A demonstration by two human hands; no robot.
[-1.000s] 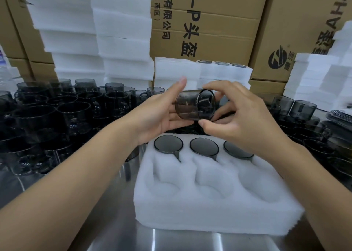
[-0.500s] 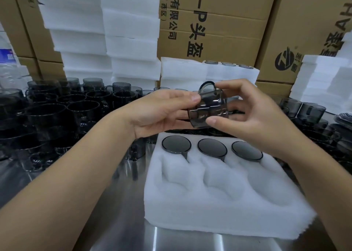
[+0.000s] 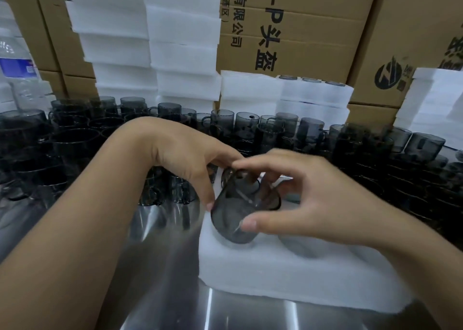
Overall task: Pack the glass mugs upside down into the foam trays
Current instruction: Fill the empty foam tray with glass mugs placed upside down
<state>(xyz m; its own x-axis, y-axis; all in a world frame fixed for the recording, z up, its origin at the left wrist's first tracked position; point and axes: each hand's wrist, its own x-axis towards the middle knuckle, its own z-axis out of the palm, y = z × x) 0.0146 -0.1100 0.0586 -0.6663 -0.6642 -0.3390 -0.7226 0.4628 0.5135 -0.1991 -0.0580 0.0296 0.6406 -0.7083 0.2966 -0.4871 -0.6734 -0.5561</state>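
Note:
A smoky grey glass mug point(image 3: 238, 214) hangs tilted just over the front-left pocket of the white foam tray point(image 3: 288, 277). My left hand point(image 3: 190, 159) holds it from the left, fingers curled on its side. My right hand point(image 3: 308, 202) pinches it from the right, thumb on the near wall and fingers over the top. The hands hide the tray's back row; only a dark sliver point(image 3: 292, 198) of one upturned mug there shows between my right fingers.
Many grey mugs point(image 3: 75, 139) stand packed on the steel table point(image 3: 150, 279) to the left, behind and to the right point(image 3: 400, 159). Stacks of white foam trays point(image 3: 180, 54) and cardboard boxes point(image 3: 313, 29) rise at the back. A water bottle point(image 3: 17, 64) stands far left.
Both hands have brought the mug down from chest height to the tray's front-left pocket and turned it. The view has tilted and moved closer to the tray.

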